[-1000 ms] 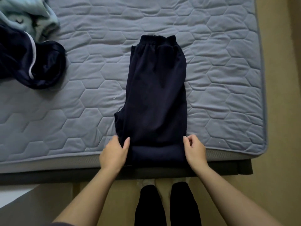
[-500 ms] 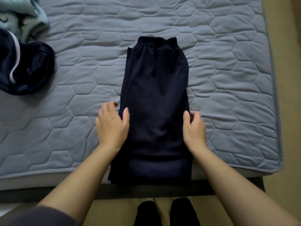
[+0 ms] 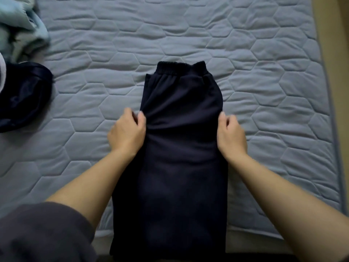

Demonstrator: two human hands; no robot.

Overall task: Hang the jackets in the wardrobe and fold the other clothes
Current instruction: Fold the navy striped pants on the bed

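Dark navy trousers [image 3: 181, 148] lie folded lengthwise on the bed, elastic waistband at the far end, the lower part hanging over the near edge. My left hand [image 3: 126, 132] sits at the trousers' left edge, thumb on the cloth and fingers curled at the side. My right hand [image 3: 231, 136] is at the right edge, with fingers bent and thumb against the fabric. Both hands seem to pinch the edges about halfway up the garment.
The grey-blue quilted mattress [image 3: 264, 72] fills the view. A dark navy garment with white trim [image 3: 22, 95] and a light blue garment [image 3: 20, 29] lie piled at the far left. Tan floor [image 3: 338, 53] runs along the bed's right side.
Both hands have slid from the near folded end up along the trousers' sides toward the waistband. My head has leaned further over the bed.
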